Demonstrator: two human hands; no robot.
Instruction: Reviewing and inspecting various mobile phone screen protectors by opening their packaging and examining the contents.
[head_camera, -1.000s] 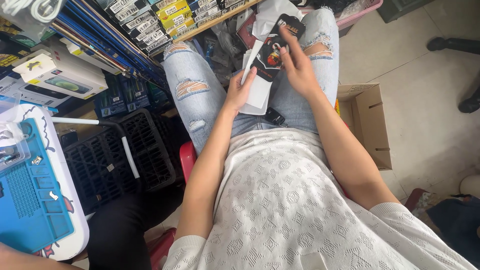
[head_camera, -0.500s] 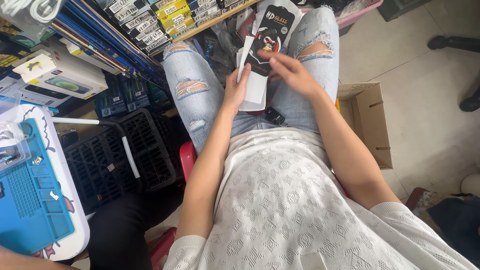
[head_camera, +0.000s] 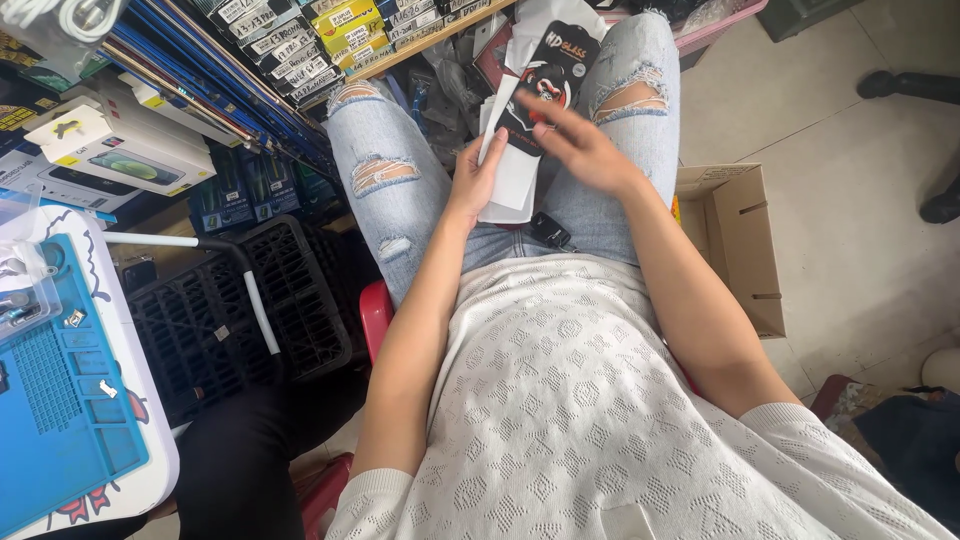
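A: What are the hands doing up in the top centre of the frame?

B: The left hand (head_camera: 478, 178) is closed around the edge of a stack of flat white paper sleeves (head_camera: 512, 185), thumb on one side and fingers behind. It rests in the lap between the knees of the torn pale-blue jeans (head_camera: 385, 170).

A: And the other one?

B: The right hand (head_camera: 585, 150) lies over a flat black retail packet with a red and white picture (head_camera: 553, 65), which leans on top of the white stack. The fingers are blurred, so I cannot tell whether they pinch the packet or only rest on it.

A: What could go wrong from here?

B: In my judgement, the stack could fan out. The left hand holds only one edge, and the sleeves look thin and slick. If the grip loosens, they may slide off the lap toward the open brown cardboard box (head_camera: 735, 240) at centre right, or onto the pale tiled floor (head_camera: 860, 200).

A: Anything else?

B: A small black object (head_camera: 548, 230) sits on the lap just below the stack. A careless nudge from the wrist could knock it off the jeans. The black plastic crate (head_camera: 215, 320) at lower left is well apart and no concern.
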